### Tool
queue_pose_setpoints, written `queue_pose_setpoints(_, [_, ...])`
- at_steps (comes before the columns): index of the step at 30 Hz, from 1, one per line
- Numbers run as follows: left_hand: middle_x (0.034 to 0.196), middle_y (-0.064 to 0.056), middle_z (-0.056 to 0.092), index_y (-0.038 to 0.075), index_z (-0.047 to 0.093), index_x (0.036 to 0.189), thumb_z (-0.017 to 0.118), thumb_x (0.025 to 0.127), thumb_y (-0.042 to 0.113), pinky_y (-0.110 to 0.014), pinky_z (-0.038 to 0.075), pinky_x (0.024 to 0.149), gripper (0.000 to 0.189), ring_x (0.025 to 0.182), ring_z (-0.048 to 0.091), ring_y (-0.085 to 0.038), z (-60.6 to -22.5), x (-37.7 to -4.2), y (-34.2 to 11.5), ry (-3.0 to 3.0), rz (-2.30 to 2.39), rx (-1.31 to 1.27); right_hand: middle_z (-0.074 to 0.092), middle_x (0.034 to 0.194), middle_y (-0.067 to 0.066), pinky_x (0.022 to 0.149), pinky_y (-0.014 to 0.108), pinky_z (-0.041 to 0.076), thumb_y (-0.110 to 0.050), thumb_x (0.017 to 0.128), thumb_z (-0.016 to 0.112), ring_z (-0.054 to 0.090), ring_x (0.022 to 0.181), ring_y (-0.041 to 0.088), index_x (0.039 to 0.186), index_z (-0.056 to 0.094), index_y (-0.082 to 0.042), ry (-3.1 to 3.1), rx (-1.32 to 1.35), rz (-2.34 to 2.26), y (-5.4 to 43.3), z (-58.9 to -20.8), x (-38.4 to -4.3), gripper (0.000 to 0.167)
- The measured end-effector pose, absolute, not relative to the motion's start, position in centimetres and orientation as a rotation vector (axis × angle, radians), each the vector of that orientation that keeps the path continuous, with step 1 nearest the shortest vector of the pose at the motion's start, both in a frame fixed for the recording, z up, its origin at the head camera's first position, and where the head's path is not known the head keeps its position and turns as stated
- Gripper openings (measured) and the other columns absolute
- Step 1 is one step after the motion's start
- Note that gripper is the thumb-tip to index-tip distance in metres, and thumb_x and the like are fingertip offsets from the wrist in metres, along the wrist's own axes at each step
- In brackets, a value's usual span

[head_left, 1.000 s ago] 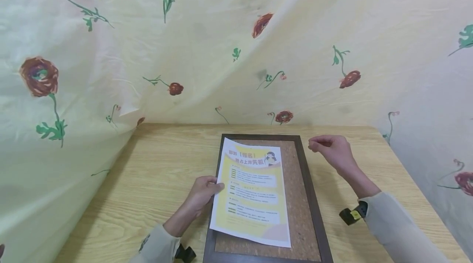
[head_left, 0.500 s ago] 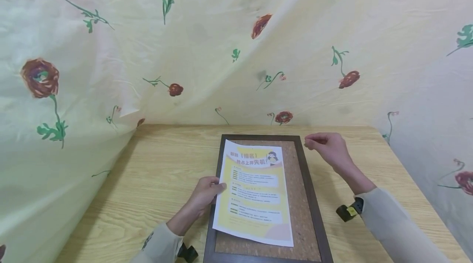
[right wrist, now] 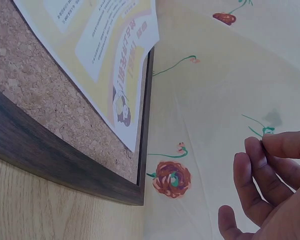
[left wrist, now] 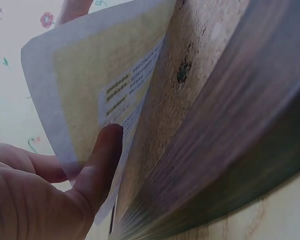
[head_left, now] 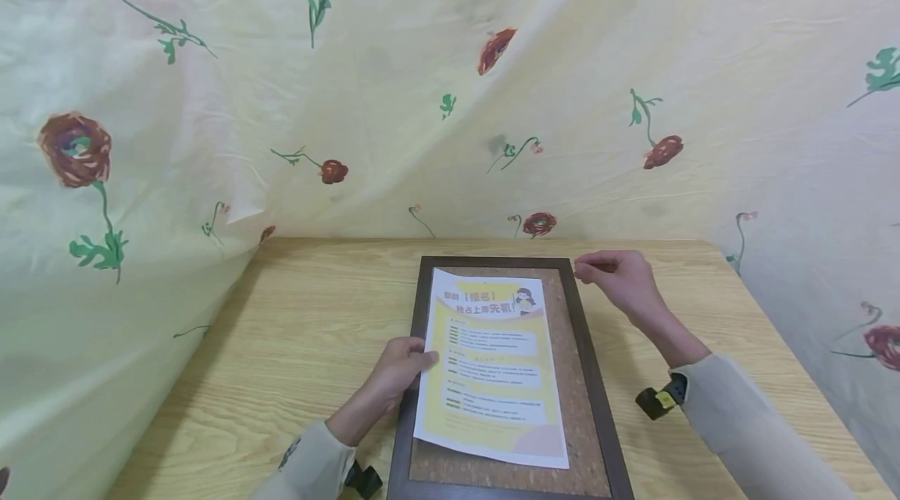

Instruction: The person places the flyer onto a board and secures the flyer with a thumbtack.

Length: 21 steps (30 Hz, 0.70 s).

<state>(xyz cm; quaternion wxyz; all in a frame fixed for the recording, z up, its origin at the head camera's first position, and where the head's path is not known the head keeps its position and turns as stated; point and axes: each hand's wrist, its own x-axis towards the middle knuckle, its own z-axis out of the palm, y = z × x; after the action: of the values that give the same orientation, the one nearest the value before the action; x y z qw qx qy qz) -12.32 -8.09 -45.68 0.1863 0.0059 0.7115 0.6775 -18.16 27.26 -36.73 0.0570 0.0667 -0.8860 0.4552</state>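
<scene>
A yellow and white printed flyer (head_left: 492, 375) lies slightly askew over a framed cork board (head_left: 576, 406). At its left edge my left hand (head_left: 401, 367) pinches the sheet, thumb on the printed face and fingers behind. The left wrist view shows the flyer (left wrist: 85, 85) bowed up from the cork there, beside the thumb (left wrist: 105, 155). Past the board's top right corner my right hand (head_left: 626, 281) is raised, thumb and forefinger tips together. In the right wrist view a tiny dark object (right wrist: 261, 143) shows between those tips; I cannot tell its kind.
The board's dark wooden frame (head_left: 594, 351) rests on a light wood-grain table (head_left: 295, 305). A flower-printed cloth (head_left: 394, 94) hangs behind and along both sides. The flyer covers most of the cork, leaving a strip bare at the right and bottom.
My left hand has moved the flyer a little to the right across the board. The right hand has come slightly left, closer to the board's top right corner.
</scene>
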Motion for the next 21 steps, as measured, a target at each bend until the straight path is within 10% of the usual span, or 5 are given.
queue_pose_setpoints(21, [0.095,-0.019,0.072,-0.015,0.057,0.120,0.050,0.100,0.004,-0.037,0.060,0.068,0.029,0.084,0.073,-0.032,-46.2,-12.5,-7.0,2.009,1.882,0.025,0.073,0.102,0.017,0.079,0.033,0.052,-0.016,0.098,0.063,0.067,0.090,0.023,0.112,0.071,0.005,-2.693,0.199,1.341,26.6,-36.3,-18.6,0.026])
